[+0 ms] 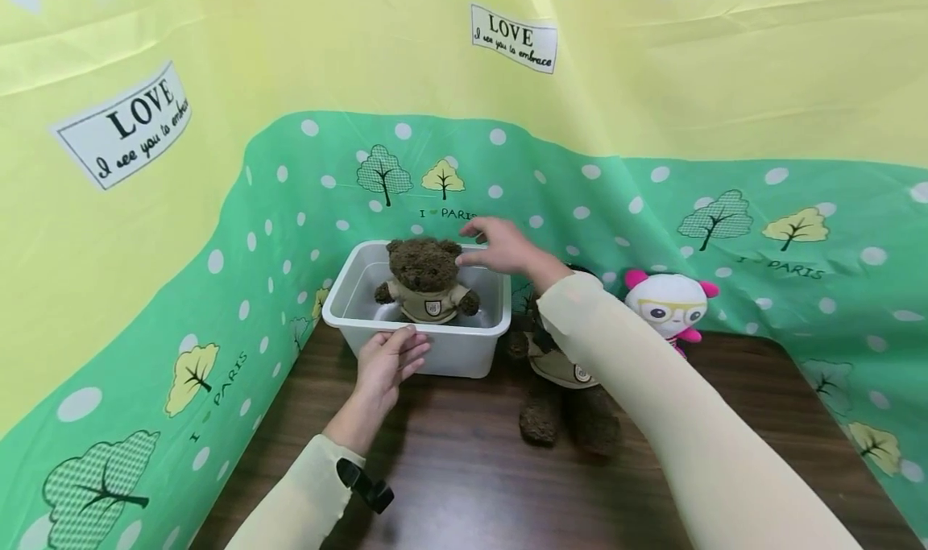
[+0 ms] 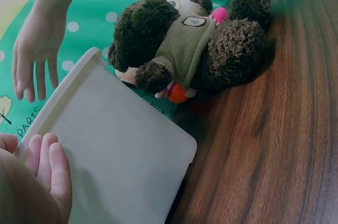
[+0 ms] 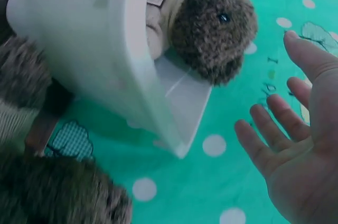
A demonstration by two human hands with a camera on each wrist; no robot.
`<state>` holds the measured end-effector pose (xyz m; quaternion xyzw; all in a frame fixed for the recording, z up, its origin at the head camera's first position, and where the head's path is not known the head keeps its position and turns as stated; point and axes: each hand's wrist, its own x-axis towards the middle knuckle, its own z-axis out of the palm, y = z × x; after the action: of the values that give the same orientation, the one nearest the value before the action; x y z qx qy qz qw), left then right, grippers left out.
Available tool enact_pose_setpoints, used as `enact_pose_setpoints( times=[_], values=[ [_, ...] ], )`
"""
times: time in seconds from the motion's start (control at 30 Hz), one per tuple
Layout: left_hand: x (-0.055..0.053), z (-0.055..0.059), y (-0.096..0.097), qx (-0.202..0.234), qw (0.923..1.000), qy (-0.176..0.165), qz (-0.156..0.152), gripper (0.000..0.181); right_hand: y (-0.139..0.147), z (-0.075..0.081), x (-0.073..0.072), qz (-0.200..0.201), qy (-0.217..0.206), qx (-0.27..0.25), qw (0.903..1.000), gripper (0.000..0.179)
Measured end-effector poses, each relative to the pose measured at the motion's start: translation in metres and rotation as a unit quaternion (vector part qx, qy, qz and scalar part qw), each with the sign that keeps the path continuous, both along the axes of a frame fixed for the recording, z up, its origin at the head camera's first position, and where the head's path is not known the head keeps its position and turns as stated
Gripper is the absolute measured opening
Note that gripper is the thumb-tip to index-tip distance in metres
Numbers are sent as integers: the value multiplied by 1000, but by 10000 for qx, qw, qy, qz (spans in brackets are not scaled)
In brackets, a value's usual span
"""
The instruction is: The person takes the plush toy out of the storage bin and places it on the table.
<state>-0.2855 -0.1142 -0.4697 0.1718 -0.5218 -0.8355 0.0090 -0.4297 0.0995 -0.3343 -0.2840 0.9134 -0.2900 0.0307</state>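
A small brown teddy bear (image 1: 424, 270) in a beige shirt sits upright in a light grey plastic bin (image 1: 464, 355). My left hand (image 1: 387, 365) holds the bin's front rim, thumb over the edge and fingers along the outer wall (image 2: 116, 139). Beside the bear's head and above the bin's right back side is my right hand (image 1: 503, 248). Its fingers are spread and hold nothing; the right wrist view shows a gap between this hand (image 3: 296, 139) and the bear's head (image 3: 214, 31).
A larger brown teddy bear (image 1: 558, 369) stands right of the bin, partly hidden by my right sleeve. Behind it is a white and pink panda plush (image 1: 667, 302). A small orange item (image 2: 177, 93) shows by the bear. Patterned cloth (image 1: 275, 204) encloses the dark wooden table (image 1: 464, 469).
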Motion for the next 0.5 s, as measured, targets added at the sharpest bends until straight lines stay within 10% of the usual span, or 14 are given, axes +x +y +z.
enact_pose_setpoints(
  times=[0.5],
  values=[
    [-1,3,0,-264,9996,-42,75,26,-62,-27,-25,-251,22,523,9983,69]
  ],
)
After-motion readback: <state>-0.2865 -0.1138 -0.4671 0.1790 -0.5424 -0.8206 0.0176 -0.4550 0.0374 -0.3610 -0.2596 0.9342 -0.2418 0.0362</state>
